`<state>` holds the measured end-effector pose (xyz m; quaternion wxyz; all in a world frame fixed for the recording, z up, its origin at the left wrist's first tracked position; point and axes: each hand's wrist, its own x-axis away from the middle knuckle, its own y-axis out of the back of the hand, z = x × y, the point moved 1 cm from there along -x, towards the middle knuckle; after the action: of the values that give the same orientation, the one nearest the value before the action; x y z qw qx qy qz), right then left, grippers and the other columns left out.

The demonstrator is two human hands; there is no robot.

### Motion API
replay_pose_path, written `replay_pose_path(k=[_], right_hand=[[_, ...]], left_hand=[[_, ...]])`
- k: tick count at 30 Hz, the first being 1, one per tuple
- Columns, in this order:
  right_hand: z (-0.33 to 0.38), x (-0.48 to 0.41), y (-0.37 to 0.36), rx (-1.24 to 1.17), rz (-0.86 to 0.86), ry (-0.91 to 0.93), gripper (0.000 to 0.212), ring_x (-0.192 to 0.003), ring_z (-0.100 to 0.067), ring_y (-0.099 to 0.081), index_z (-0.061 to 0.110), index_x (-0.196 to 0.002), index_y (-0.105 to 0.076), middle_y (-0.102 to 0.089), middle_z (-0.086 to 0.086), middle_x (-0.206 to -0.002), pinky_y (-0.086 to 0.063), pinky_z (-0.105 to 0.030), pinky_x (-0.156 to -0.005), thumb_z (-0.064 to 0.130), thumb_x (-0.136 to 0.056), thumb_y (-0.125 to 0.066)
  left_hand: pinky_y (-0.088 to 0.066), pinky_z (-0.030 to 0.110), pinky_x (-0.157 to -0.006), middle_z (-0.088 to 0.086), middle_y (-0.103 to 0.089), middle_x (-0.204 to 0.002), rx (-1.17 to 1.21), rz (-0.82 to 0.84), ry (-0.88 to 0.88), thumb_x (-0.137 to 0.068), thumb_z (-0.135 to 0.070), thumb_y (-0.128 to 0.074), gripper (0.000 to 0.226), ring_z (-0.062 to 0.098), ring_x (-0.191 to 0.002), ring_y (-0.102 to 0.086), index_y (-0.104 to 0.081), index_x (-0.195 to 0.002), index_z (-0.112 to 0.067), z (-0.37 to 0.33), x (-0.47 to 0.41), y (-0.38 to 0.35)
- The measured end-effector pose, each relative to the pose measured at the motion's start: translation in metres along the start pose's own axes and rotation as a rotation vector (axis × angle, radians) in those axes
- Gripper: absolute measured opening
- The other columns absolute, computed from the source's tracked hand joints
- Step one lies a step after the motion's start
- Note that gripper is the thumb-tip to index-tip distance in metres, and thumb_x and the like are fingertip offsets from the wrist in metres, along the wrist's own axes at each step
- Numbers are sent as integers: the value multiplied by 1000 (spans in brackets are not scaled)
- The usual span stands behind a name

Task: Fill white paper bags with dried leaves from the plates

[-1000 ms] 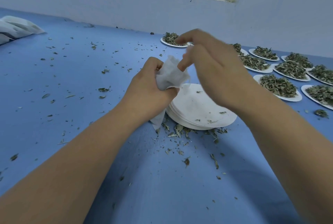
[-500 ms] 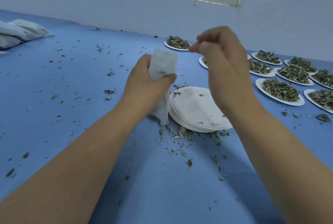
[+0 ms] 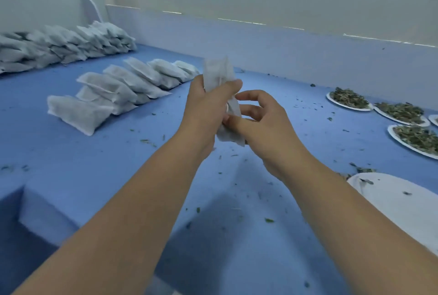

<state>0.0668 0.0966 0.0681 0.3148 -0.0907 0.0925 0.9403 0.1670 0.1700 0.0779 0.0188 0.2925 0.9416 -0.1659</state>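
My left hand (image 3: 203,109) grips a white paper bag (image 3: 219,74) upright above the blue table, fingers wrapped round its middle. The bag's top sticks out above the hand and its lower end (image 3: 231,137) hangs below. My right hand (image 3: 263,126) is beside it with fingers curled, its fingertips touching the bag's lower part. Plates of dried leaves (image 3: 348,99) lie in a row at the right edge. A stack of empty white plates (image 3: 400,202) shows at the lower right.
Filled white bags lie in rows at the left: a near row (image 3: 123,88) and a far pile (image 3: 59,45) by the wall. Loose leaf bits (image 3: 147,140) are scattered over the blue table (image 3: 71,152). A step down in the surface sits at lower left.
The view has swung left, bringing the rows of filled bags into sight. My right hand has come down from above to the bag's lower part. My left hand still holds the bag.
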Motion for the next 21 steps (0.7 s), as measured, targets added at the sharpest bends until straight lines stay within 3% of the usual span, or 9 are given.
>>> replay_pose_path(k=[4,7,11,13,15,17,21], right_hand=[[-10,-54,-51,7,-19,5,35,-86,-11,-75,31,-108,-57,-77,10,-98,-61,-33,-68,22,-84,-81],[-12,-104,-85,65,-36,27,37,-91,-11,-73,32,-108,-55,-74,10,-104,-59,-33,-71,27,-83,-82],[-15,-196,-125,175,-88,115,34,-90,-14,-69,27,-105,-53,-71,5,-101,-58,-36,-73,28,-81,-78],[-21,-245,-142,262,-130,158,32,-82,-8,-63,25,-102,-54,-65,10,-92,-54,-33,-73,29,-79,-76],[-32,-291,-159,363,-155,183,32,-77,-4,-57,22,-104,-55,-57,16,-85,-52,-31,-72,30,-78,-73],[-46,-328,-179,433,-138,189,34,-81,-11,-59,19,-106,-56,-55,15,-83,-53,-33,-74,30,-77,-69],[-73,-370,-213,593,-29,195,32,-90,-22,-59,21,-103,-51,-59,4,-93,-40,-30,-66,32,-77,-66]], left_hand=[[-52,35,-89,1,-68,-105,146,-28,-30,-70,-22,-58,65,17,-98,-64,-52,-134,-13,-4,-29,67],[-48,34,-102,5,-66,-122,207,-186,-69,-81,-26,-60,47,17,-115,-63,-55,-127,-18,-1,-55,110],[-52,29,-88,1,-64,-122,-13,-359,-108,-80,-21,-55,35,10,-97,-62,-55,-115,-23,24,-82,136],[-54,29,-81,-4,-63,-122,-91,-339,-87,-78,-21,-54,37,8,-92,-62,-55,-115,-26,39,-89,138],[-52,17,-68,-13,-63,-117,-124,-329,-88,-75,-26,-52,35,7,-94,-63,-55,-109,-34,46,-93,138],[-45,9,-59,-18,-62,-112,-173,-337,-90,-73,-28,-51,32,3,-90,-62,-54,-103,-39,47,-96,139],[-44,6,-59,-22,-58,-109,-287,-293,-89,-72,-29,-50,33,-9,-89,-59,-51,-102,-41,49,-95,139]])
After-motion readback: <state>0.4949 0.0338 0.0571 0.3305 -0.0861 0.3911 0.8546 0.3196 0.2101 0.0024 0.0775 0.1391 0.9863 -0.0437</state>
